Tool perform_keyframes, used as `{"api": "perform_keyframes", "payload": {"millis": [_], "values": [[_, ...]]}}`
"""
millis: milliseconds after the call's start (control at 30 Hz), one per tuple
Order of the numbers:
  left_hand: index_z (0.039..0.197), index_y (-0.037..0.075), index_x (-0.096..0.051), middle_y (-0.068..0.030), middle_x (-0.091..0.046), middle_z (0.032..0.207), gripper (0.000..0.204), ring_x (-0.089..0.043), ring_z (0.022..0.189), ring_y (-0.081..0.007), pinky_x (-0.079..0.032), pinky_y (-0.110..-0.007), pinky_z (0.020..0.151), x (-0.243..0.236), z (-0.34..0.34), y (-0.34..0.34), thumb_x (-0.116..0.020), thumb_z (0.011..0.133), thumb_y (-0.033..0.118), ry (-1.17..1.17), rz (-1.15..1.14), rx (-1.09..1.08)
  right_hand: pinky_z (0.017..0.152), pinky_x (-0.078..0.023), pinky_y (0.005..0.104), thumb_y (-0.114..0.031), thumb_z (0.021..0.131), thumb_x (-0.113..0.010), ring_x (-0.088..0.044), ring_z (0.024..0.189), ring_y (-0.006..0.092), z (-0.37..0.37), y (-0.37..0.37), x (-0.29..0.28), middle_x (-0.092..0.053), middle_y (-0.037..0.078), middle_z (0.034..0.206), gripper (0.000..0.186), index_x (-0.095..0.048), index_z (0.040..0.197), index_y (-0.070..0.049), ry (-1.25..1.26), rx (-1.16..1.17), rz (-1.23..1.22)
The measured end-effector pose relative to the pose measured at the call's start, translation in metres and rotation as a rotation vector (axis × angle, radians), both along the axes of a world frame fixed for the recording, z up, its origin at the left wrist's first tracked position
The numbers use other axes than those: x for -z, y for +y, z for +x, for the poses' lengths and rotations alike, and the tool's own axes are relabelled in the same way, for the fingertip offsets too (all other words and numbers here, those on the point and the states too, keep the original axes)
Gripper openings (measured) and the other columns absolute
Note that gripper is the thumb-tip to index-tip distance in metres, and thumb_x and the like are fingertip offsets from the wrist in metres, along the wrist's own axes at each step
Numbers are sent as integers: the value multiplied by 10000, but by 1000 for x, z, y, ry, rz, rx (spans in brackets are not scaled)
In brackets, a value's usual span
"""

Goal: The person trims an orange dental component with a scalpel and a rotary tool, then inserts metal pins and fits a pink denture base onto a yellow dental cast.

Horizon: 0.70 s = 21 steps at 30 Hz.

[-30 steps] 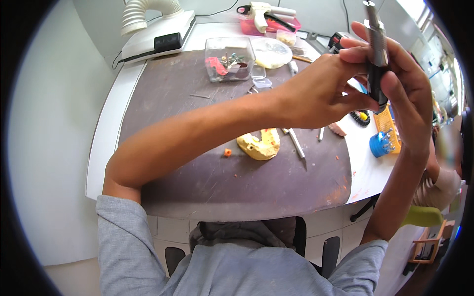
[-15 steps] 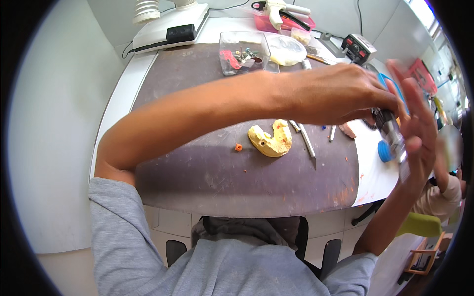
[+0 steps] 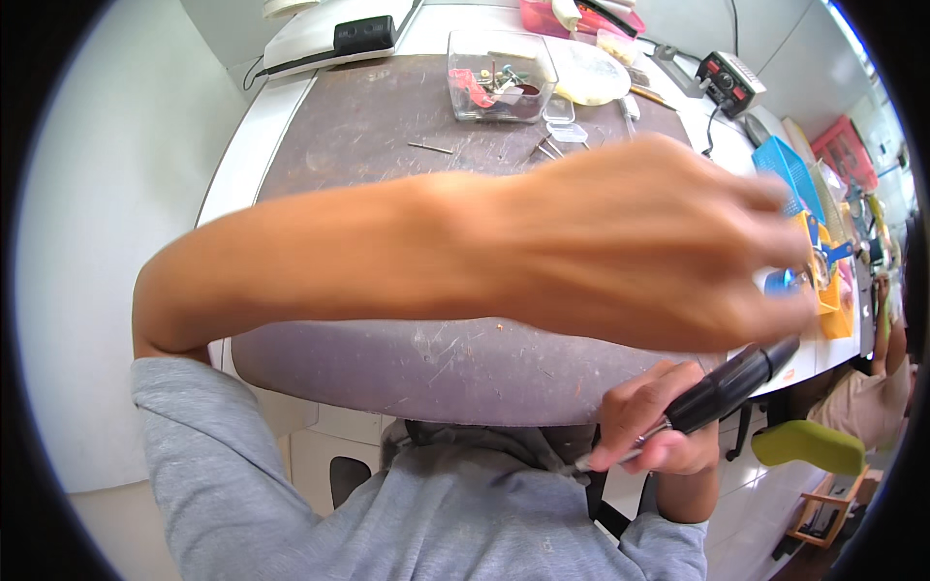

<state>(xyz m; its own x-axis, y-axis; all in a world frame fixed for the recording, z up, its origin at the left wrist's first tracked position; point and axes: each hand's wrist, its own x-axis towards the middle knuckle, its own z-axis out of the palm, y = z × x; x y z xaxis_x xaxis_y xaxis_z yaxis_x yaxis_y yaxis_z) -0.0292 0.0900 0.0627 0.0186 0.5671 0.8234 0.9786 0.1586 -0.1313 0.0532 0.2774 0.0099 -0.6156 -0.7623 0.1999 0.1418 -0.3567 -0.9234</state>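
While my right hand (image 3: 647,401) pinches one black, metal-tipped handpiece (image 3: 722,392), I cannot tell whether my left hand (image 3: 664,257), just beyond, grips.

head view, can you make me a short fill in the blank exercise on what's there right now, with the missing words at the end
1. The right hand holds a handpiece whose thick body is ____ in colour.
2. The large motion-blurred hand is the person's ____ one.
3. Both shirt sleeves are ____ in colour.
4. In the picture, the round translucent container lies to the ____ of the clear plastic box.

Missing words: black; left; grey; right
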Motion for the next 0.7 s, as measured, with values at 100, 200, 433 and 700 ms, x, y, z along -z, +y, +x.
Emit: {"api": "perform_keyframes", "payload": {"millis": [100,200,433,700], "values": [[981,48,-703,-63,-666,896,164,-655,795,-182,-537,-319,616,19,16,-54,-729,820,31,-492,8,-222,508,-387,289,-84,814,-765,-558,564,140,-3,4,4,-682,121,719,233,-784,1016,32,98,49,95],[1061,59,-745,-56,-676,952,221,-625,767,-127,-488,-269,608,27,57,-101,-732,858,-27,-1023,-119,-455,515,-418,286,-59,783,-761,-589,570,149,-4,4,2,-697,130,734,266,-780,1031,35,180,79,112],[1083,46,-741,-60,-672,954,255,-642,805,-129,-496,-263,645,57,66,-110,-728,846,-47,-1025,-119,-483,639,-545,277,-74,770,-732,-709,687,207,-5,-7,1,-737,165,801,335,-755,1073,66,131,203,94],[1063,-23,-689,-152,-716,1123,182,-709,961,-173,-590,-294,815,48,76,-91,-674,895,-92,-1715,321,-89,721,-562,295,-62,819,-800,-723,794,202,6,-18,5,-745,162,896,273,-723,1062,34,154,441,189]]}}
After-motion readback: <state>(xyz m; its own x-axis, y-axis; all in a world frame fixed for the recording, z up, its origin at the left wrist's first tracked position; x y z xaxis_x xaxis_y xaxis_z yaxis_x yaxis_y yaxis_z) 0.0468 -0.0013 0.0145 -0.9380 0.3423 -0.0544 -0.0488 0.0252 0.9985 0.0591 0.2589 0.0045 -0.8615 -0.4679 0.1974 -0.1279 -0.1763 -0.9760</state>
